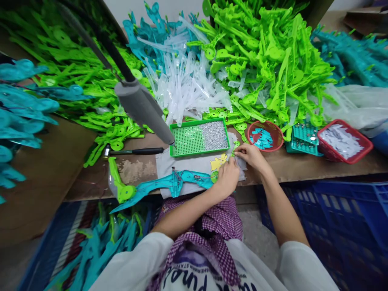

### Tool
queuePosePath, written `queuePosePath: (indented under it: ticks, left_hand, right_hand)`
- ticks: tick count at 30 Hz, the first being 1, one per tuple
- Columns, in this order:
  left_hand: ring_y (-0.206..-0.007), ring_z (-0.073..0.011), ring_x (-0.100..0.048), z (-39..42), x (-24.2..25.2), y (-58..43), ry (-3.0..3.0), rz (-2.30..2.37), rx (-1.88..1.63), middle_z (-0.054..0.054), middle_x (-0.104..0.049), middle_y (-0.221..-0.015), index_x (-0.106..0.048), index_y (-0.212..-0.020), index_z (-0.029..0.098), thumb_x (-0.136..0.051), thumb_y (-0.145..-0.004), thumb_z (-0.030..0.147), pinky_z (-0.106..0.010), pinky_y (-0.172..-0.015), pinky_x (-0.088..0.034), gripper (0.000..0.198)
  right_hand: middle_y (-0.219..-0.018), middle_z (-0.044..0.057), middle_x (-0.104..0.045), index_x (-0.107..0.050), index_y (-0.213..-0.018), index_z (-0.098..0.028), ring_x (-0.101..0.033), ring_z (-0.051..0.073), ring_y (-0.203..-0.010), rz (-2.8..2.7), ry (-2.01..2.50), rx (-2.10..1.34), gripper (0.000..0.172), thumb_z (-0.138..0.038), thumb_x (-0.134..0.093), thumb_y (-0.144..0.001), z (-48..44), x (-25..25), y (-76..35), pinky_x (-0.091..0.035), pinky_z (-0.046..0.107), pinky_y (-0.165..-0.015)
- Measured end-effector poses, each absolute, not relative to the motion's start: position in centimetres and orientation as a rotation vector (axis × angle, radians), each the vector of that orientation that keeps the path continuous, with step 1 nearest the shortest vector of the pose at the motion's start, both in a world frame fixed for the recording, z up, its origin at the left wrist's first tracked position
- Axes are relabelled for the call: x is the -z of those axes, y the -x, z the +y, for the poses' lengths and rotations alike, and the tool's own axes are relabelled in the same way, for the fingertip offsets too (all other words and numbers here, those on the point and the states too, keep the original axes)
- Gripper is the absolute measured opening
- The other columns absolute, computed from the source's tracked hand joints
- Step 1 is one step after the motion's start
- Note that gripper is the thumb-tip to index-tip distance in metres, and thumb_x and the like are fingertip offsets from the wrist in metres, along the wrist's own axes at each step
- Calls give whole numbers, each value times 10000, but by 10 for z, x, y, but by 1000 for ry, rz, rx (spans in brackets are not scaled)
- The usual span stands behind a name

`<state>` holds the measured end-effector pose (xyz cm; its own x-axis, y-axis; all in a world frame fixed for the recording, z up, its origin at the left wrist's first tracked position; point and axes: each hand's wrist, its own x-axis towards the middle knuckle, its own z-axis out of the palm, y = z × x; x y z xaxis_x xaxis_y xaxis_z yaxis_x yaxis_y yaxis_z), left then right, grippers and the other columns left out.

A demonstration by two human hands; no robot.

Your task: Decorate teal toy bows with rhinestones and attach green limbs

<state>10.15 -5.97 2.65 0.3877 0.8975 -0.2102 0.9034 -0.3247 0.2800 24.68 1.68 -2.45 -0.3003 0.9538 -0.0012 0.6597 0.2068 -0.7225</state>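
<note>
A long turquoise plastic toy part [160, 184] lies across the grey cloth [165, 161], with a bent lime-green piece [124, 192] at its left end. My left hand [228, 176] is closed at its right end, on a small lime-green plastic piece [235, 148]. From the right, my right hand [250, 155] pinches that same green piece, its fingertips close to those of my left. Just beyond the hands sits a green tray [198, 152] of tiny silver metal parts [215, 135]. A grey electric screwdriver [144, 107] hangs with its tip over the tray.
A hammer [136, 151] lies left of the tray. To the right stand a round basket of turquoise bits [263, 138], a turquoise basket [304, 139] and a red basket [350, 159]. Piled behind are lime-green parts [273, 60] and clear plastic pieces [188, 81]. Blue crates [336, 206] stand below.
</note>
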Motion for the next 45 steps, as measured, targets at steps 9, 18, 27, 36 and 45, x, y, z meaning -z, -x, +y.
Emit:
queuePosePath:
  ticks: [9, 18, 27, 36, 45]
  left_hand:
    - [-948, -217, -587, -57, 3, -41, -2220, 1325, -272, -104, -510, -1080, -485, -1332, 151, -413, -962, 229, -365, -855, -518, 386]
    - [-930, -185, -604, -27, 1, -16, -1983, 1168, -332, -57, -621, -935, -679, -1158, 181, -507, -914, 190, -323, -887, -485, 298]
    - [-749, -140, -632, -19, 9, -11, -1739, 1258, -442, -44, -724, -901, -686, -989, 134, -584, -863, 190, -248, -718, -480, 172]
    - [-626, -115, -567, -15, 5, -14, -1666, 1219, -367, -23, -699, -726, -731, -819, 124, -662, -807, 319, -214, -577, -372, 207]
    - [-575, -111, -536, -8, 14, -22, -1605, 1260, -311, -22, -674, -639, -721, -684, 120, -708, -722, 320, -217, -535, -337, 203]
  right_hand:
    - [-794, 33, -655, -726, -839, -198, -555, 152, -688, -2039, 1538, -903, 118, -272, -641, -803, 14, 18, -244, -391, 280, -629]
    - [-825, 38, -675, -720, -843, -207, -574, 160, -718, -2035, 1536, -877, 120, -274, -624, -819, 12, 19, -243, -404, 287, -648]
    - [-889, 35, -676, -712, -888, -237, -582, 161, -749, -2122, 1624, -756, 117, -287, -619, -837, 7, 16, -242, -386, 284, -649]
    - [-948, 25, -691, -708, -914, -259, -605, 174, -806, -2159, 1705, -696, 121, -294, -610, -851, 4, 11, -239, -375, 287, -653]
    - [-958, 3, -696, -702, -937, -262, -605, 154, -810, -2188, 1758, -710, 138, -313, -599, -861, 3, 3, -238, -353, 269, -640]
